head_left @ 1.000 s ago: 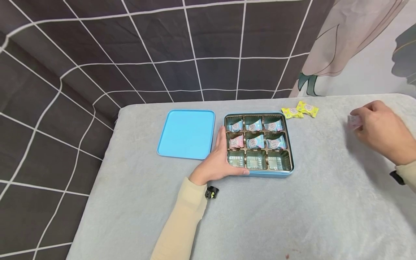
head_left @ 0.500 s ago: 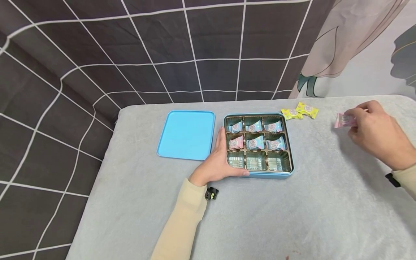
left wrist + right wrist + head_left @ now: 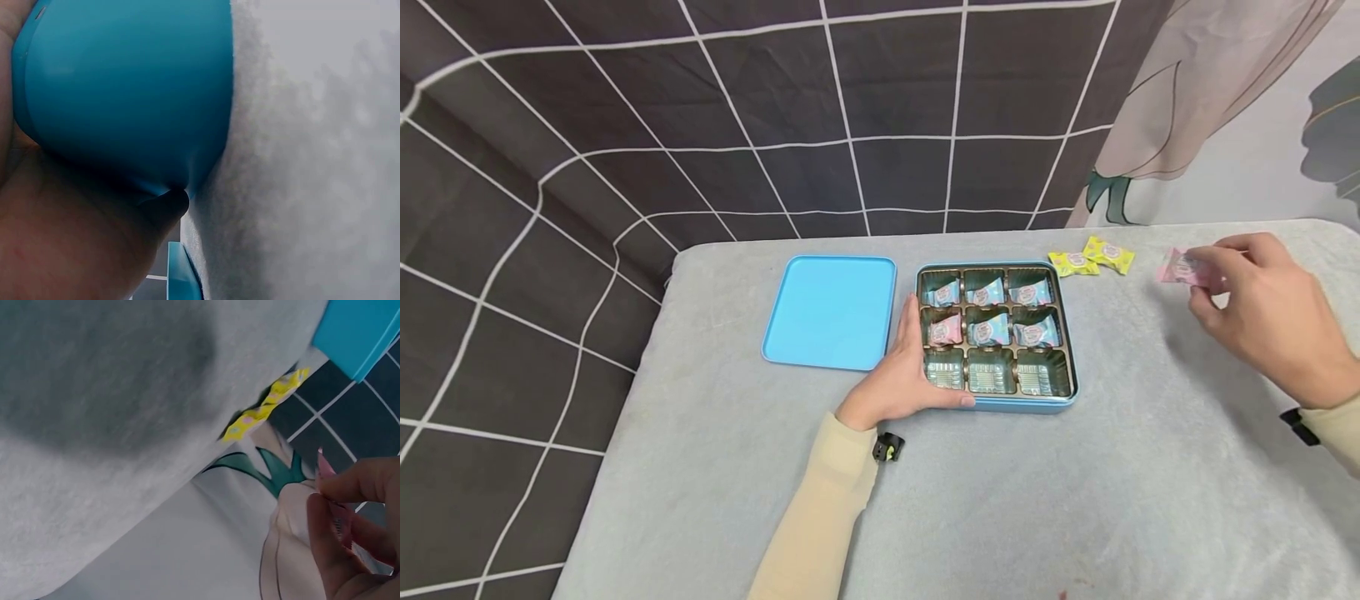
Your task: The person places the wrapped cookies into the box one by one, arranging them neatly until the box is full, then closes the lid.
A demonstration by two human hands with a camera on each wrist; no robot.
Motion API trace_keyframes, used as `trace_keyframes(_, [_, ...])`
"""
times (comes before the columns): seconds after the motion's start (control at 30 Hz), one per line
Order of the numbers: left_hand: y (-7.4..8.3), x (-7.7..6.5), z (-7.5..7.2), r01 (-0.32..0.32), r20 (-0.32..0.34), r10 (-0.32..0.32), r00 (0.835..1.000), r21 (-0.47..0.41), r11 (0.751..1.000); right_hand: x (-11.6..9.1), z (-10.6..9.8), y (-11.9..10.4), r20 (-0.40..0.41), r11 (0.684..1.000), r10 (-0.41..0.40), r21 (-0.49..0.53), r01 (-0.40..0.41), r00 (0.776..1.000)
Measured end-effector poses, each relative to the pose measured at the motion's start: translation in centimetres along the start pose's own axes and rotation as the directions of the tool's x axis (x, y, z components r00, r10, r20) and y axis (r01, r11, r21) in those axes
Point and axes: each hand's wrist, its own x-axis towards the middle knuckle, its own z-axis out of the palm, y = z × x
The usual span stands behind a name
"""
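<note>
My left hand (image 3: pixel 898 379) holds the near left corner of a blue candy tin (image 3: pixel 1026 405), fingers along its left side and thumb across its front. A gold tray inside has nine compartments. The back row holds blue-wrapped candies (image 3: pixel 987 292); the middle row has a pink-wrapped candy (image 3: pixel 945 330) at left and two blue ones. The front row shows bare compartment floors. To the right, my right hand (image 3: pixel 1273 312) pinches another pink-wrapped candy (image 3: pixel 1182 268) between thumb and fingers, raised over the table. In the right wrist view this wrapper (image 3: pixel 336 509) is partly hidden by the fingers.
Two yellow-wrapped candies (image 3: pixel 1092 255) lie by the tin's back right corner. A blue lid (image 3: pixel 831 310) lies left of the tin. Grey cloth (image 3: pixel 700 467) covers the table; a dark checked curtain (image 3: pixel 895 100) hangs behind and to the left.
My right hand has moved left with the pink-wrapped candy, nearer the yellow candies, and more of the wrapper shows. My left hand and the tin have stayed in place.
</note>
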Motion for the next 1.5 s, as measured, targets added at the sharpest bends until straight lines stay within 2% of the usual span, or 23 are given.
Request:
trace_keyframes(0.1, [0.0,0.0,-0.1,0.001,-0.001,-0.001,1.000,-0.006,1.000,0.0,0.1,-0.6,-0.040,1.000,-0.029,0.004,0.029,0.999])
trace_keyframes(0.33, [0.0,-0.1,0.0,-0.004,0.003,0.004,1.000,-0.005,1.000,0.0,0.1,-1.5,-0.044,0.999,-0.046,-0.006,0.046,0.998])
trace_keyframes(0.67, [0.0,0.0,-0.1,-0.007,0.001,0.007,1.000,0.001,1.000,-0.2,0.2,-2.7,-0.114,0.992,-0.119,0.037,0.124,0.986])
trace_keyframes(1.1, [0.0,0.1,-0.1,-0.011,0.003,0.011,1.000,-0.004,1.000,-0.4,0.5,-4.4,-0.135,0.979,-0.167,0.091,0.181,0.977])
trace_keyframes(1.5, [-0.1,0.1,-0.1,-0.008,0.000,0.008,1.000,0.001,1.000,-0.5,0.9,-5.6,-0.180,0.974,-0.103,0.183,0.136,0.978])
